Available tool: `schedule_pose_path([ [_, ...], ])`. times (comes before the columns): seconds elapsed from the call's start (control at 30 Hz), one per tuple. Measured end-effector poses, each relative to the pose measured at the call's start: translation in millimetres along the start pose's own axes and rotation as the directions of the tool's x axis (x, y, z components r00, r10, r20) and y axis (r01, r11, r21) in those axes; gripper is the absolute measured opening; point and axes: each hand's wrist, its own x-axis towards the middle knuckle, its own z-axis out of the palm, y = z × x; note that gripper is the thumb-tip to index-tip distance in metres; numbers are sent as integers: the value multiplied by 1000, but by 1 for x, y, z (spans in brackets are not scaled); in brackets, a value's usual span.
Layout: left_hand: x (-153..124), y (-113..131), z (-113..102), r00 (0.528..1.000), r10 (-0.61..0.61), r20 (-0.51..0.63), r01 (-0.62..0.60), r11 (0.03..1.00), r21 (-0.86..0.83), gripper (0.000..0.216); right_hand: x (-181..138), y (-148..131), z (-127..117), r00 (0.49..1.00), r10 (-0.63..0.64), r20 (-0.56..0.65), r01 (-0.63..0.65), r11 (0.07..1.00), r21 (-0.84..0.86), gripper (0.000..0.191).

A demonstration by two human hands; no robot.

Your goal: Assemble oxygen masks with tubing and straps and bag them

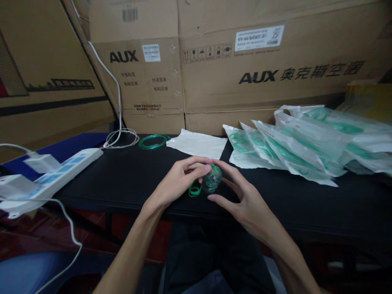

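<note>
Near the table's front edge, my left hand (183, 177) pinches a small clear and green oxygen mask (211, 181), its thumb over the top left of it. A green elastic strap (194, 190) loops down from the mask's left side. Curved around the mask's right side, my right hand (237, 190) has its thumb and fingers apart. Its index fingertip is close to the top of the mask; whether it touches cannot be told. Behind the hands lies a flat white pouch (199, 143), with a coil of green tubing (154, 141) just left of it.
On the right, several clear sealed pouches (288, 143) with green contents overlap in a row. A white power strip (58, 175) with plugs and cords lies on the left. Large cardboard boxes (211, 94) stand along the back of the black table (122, 179).
</note>
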Motion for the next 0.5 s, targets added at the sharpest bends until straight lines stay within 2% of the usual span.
schedule_pose_path([
  [0.07,0,0,1,1000,4,29,-6,999,39,40,1,1,1,999,25,-19,-25,1000,8,57],
  [0.13,-1,1,-3,1000,16,11,-18,991,132,42,1,2,1,996,60,-59,-59,998,14,46],
  [0.3,-12,10,-40,978,109,-176,-21,897,442,41,-1,2,2,981,125,-147,-121,992,36,43],
  [0.4,-22,14,-65,960,109,-258,61,817,574,41,-1,1,2,983,128,-131,-127,992,21,44],
  [0.5,-30,15,-81,964,24,-266,165,729,665,43,-1,2,1,983,137,-122,-137,990,11,45],
])
